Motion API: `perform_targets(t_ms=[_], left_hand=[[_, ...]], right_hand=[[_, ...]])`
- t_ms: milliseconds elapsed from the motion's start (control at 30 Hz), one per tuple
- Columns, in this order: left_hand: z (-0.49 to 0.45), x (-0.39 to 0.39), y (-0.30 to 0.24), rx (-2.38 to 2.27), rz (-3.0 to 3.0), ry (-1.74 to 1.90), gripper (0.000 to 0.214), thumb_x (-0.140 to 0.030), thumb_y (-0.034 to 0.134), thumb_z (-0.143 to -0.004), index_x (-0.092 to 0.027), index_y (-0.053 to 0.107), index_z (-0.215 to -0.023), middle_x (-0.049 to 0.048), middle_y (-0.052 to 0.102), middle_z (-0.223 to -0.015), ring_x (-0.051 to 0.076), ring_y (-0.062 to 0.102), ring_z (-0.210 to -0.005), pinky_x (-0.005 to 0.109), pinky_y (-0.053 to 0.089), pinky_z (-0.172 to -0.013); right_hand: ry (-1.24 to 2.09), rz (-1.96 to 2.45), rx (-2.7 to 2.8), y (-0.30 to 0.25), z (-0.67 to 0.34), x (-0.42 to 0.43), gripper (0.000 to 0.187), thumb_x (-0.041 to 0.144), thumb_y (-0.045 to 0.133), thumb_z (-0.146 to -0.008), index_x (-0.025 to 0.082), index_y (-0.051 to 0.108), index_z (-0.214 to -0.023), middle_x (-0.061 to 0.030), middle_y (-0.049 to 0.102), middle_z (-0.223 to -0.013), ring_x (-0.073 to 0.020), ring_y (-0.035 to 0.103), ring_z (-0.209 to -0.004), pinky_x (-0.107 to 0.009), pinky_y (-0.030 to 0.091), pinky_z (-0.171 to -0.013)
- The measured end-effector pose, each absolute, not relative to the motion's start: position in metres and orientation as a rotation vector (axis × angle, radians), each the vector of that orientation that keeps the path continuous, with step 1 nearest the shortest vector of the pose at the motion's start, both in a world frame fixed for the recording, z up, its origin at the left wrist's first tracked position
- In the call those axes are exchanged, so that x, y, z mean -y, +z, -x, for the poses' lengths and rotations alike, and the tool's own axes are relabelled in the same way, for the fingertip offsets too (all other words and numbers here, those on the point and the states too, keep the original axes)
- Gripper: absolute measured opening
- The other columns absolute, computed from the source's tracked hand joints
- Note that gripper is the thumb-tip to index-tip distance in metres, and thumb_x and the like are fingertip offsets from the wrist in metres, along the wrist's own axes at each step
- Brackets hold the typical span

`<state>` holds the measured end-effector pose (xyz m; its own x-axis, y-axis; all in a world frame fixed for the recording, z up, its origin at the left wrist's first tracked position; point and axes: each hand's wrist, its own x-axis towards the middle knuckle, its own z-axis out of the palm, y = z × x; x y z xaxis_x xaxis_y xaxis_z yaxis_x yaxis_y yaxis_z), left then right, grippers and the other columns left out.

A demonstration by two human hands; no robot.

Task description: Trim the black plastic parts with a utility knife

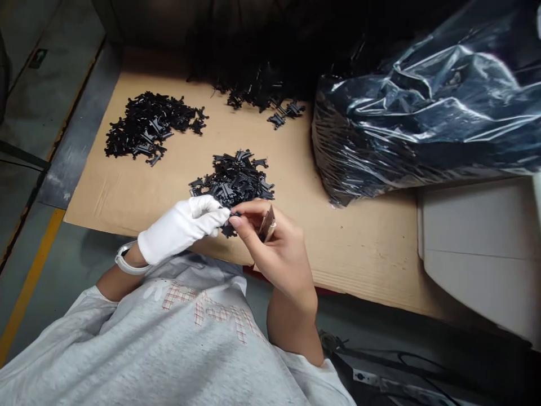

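My left hand (186,225), in a white glove, is closed with its fingertips pinched on a small black plastic part (234,213). My bare right hand (281,245) meets it there, thumb and forefinger pinching the same part. Tucked in the curled fingers of the right hand is a thin, flat, blade-like tool (267,224) with a pale lower end; its exact kind cannot be made out. Just beyond both hands lies a pile of black plastic parts (236,177), partly hidden by the fingers. Most of the held part is covered too.
Cardboard (359,242) covers the tabletop. Another heap of black parts (147,124) lies at the left, and more parts (262,93) spread into shadow at the back. A large black plastic bag (422,118) stands at the right, above a pale box flap (482,248).
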<state>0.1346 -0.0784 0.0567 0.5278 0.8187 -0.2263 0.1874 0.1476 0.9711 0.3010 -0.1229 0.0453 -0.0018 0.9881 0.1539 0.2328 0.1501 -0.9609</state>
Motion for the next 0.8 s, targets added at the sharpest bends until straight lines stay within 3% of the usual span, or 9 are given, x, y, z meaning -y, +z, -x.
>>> perform_targets(t_ms=[100,200,267,367,500,633,700,800], left_hand=[[-0.119,0.065,0.042,-1.130,-1.583,0.518,0.022,-0.038,0.056,-0.092,-0.021,0.060,-0.079,-0.0002,0.065,-0.077,0.014,0.060,-0.074,0.027,0.048,-0.075],[-0.096,0.040,0.026,-1.727,-1.839,0.488,0.027,-0.042,0.049,-0.097,-0.022,0.068,-0.097,0.0079,0.075,-0.099,0.023,0.067,-0.089,0.033,0.047,-0.083],[-0.080,0.022,0.017,-2.073,-1.959,0.330,0.035,-0.040,0.042,-0.099,-0.020,0.068,-0.111,0.0154,0.076,-0.110,0.031,0.069,-0.098,0.040,0.046,-0.085],[-0.064,-0.001,0.009,-2.235,-2.005,0.060,0.041,-0.041,0.045,-0.097,-0.016,0.067,-0.121,0.0214,0.075,-0.114,0.040,0.068,-0.108,0.045,0.045,-0.086],[-0.061,-0.013,0.005,-2.213,-1.972,-0.014,0.038,-0.041,0.049,-0.093,-0.017,0.071,-0.112,0.0196,0.077,-0.114,0.039,0.070,-0.108,0.043,0.046,-0.085],[-0.066,-0.010,0.005,-2.198,-1.977,0.003,0.032,-0.036,0.047,-0.091,-0.016,0.072,-0.096,0.0206,0.078,-0.108,0.038,0.071,-0.101,0.043,0.046,-0.082],[-0.071,-0.002,0.010,-2.190,-2.000,0.104,0.030,-0.033,0.045,-0.091,-0.017,0.070,-0.093,0.0187,0.078,-0.104,0.035,0.071,-0.097,0.041,0.047,-0.082],[-0.085,0.021,0.023,-1.992,-1.984,0.446,0.021,-0.031,0.050,-0.084,-0.019,0.067,-0.087,0.0107,0.076,-0.088,0.025,0.069,-0.082,0.034,0.048,-0.077]], right_hand=[[1.008,1.351,1.422,0.039,-0.304,0.109,0.010,0.030,0.064,-0.092,0.021,0.065,-0.089,0.0029,0.058,-0.067,-0.0101,0.045,-0.055,-0.024,0.037,-0.050],[0.961,1.507,1.445,0.032,-0.312,0.091,0.014,0.033,0.060,-0.090,0.021,0.062,-0.084,0.0041,0.054,-0.063,-0.0102,0.040,-0.052,-0.026,0.033,-0.051],[0.937,1.603,1.507,0.027,-0.319,0.080,0.014,0.032,0.057,-0.089,0.021,0.059,-0.082,0.0020,0.057,-0.065,-0.0122,0.046,-0.055,-0.027,0.035,-0.055],[0.842,1.747,1.590,0.020,-0.324,0.068,0.013,0.032,0.057,-0.089,0.021,0.058,-0.081,0.0000,0.059,-0.066,-0.0155,0.049,-0.060,-0.030,0.035,-0.061],[0.736,1.785,1.535,0.017,-0.327,0.071,0.019,0.039,0.058,-0.091,0.020,0.061,-0.093,-0.0006,0.060,-0.069,-0.0174,0.051,-0.062,-0.031,0.035,-0.063],[0.691,1.677,1.519,0.021,-0.330,0.086,0.022,0.035,0.049,-0.097,0.022,0.059,-0.082,0.0026,0.052,-0.064,-0.0141,0.043,-0.057,-0.029,0.033,-0.058],[0.709,1.630,1.526,0.024,-0.330,0.094,0.025,0.033,0.046,-0.100,0.022,0.058,-0.080,0.0036,0.051,-0.063,-0.0125,0.040,-0.053,-0.028,0.032,-0.056],[0.756,1.528,1.548,0.031,-0.325,0.102,0.025,0.031,0.046,-0.102,0.021,0.062,-0.085,0.0011,0.060,-0.069,-0.0129,0.049,-0.058,-0.028,0.037,-0.058]])
